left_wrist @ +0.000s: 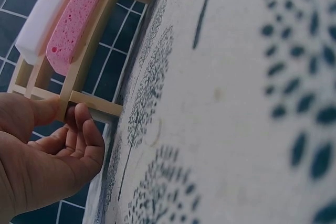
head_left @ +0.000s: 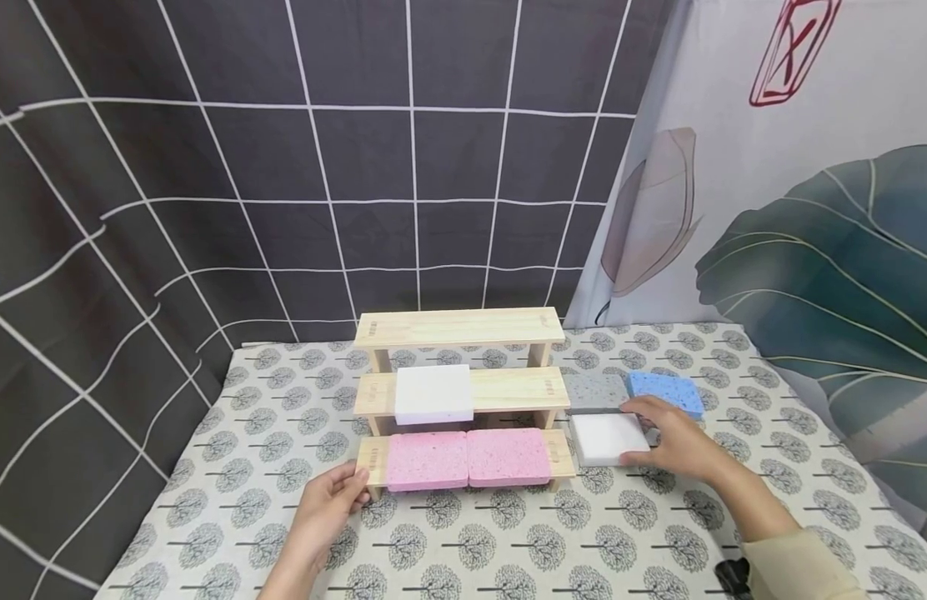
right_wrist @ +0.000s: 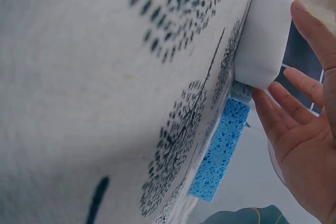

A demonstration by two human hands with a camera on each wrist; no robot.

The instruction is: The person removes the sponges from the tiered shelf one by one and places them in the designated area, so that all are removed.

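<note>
A three-step wooden rack (head_left: 456, 327) stands on the table. My left hand (head_left: 330, 504) pinches the left end of its lowest step, thumb against the wood and fingers curled near the leg (left_wrist: 97, 103). Two pink sponges (head_left: 428, 460) (head_left: 508, 457) lie side by side on that step. One white sponge (head_left: 433, 393) rests on the middle step. To the right of the rack, my right hand (head_left: 677, 442) grips the right end of another white sponge (head_left: 606, 439), thumb and fingers around its edge (right_wrist: 265, 30). Whether it touches the table is hard to tell.
Behind the right-hand white sponge lie a grey sponge (head_left: 597, 392) and a blue sponge (head_left: 666, 393). The table wears a tree-patterned cloth (head_left: 403, 550). A dark grid curtain (head_left: 366, 158) hangs behind and at left, a leaf-printed one (head_left: 794, 275) at right.
</note>
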